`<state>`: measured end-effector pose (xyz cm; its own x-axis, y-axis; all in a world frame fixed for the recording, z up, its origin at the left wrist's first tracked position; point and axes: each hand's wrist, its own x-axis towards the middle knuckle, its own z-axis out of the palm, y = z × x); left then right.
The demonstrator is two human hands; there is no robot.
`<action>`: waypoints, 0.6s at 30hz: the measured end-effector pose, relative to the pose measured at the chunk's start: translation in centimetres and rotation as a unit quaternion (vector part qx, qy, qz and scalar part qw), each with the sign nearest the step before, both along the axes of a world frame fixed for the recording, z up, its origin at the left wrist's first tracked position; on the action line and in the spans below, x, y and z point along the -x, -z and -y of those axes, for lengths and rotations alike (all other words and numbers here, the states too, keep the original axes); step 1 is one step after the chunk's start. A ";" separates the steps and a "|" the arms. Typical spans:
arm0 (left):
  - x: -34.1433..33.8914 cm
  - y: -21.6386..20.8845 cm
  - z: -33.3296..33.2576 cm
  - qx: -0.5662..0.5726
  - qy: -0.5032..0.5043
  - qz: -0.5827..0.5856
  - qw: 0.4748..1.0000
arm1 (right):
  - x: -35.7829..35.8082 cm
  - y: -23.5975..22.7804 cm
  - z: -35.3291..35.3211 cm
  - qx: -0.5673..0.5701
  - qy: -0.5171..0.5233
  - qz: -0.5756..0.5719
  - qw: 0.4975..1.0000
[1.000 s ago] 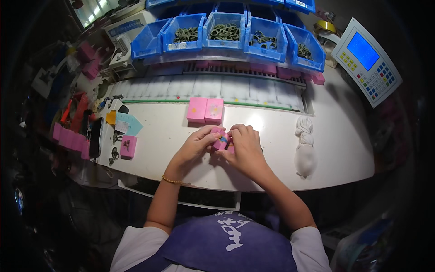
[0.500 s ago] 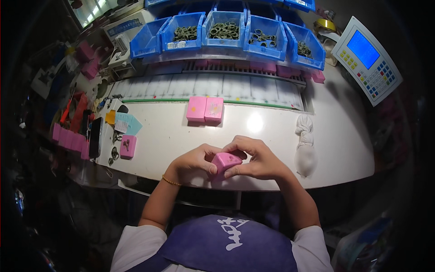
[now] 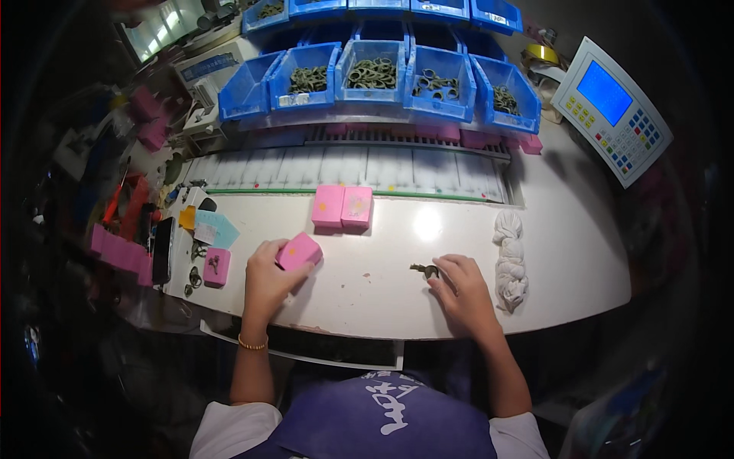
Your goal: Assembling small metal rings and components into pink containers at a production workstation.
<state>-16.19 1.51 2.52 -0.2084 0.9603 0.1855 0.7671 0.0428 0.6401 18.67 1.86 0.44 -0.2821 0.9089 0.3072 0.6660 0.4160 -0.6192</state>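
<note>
Pink block [image 3: 298,251] is clasped in left hand [image 3: 269,280], grip closed on it, above white desk [image 3: 367,291]. Small dark metal part [image 3: 423,269] on desk is touched by right hand [image 3: 461,292] fingertips; grip loosely curled, not closed.

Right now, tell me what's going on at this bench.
A person sits at a white worktable. The left hand holds a pink block just above the surface. The right hand rests on the table, fingertips at a small dark metal part. Two more pink blocks lie side by side further back, below blue bins of metal parts.
</note>
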 end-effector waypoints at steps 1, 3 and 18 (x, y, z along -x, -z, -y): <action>0.1 0.1 -0.8 -0.003 -0.002 -0.001 1.000 | 0.3 0.4 0.2 -0.002 0.016 0.014 1.000; -0.2 -0.5 -3.9 -0.054 -0.053 0.108 0.991 | 0.8 1.1 0.3 -0.039 0.031 0.003 0.999; -2.0 1.4 -19.3 -0.065 -0.189 -0.124 0.972 | 1.5 1.6 0.5 -0.080 0.057 -0.057 0.994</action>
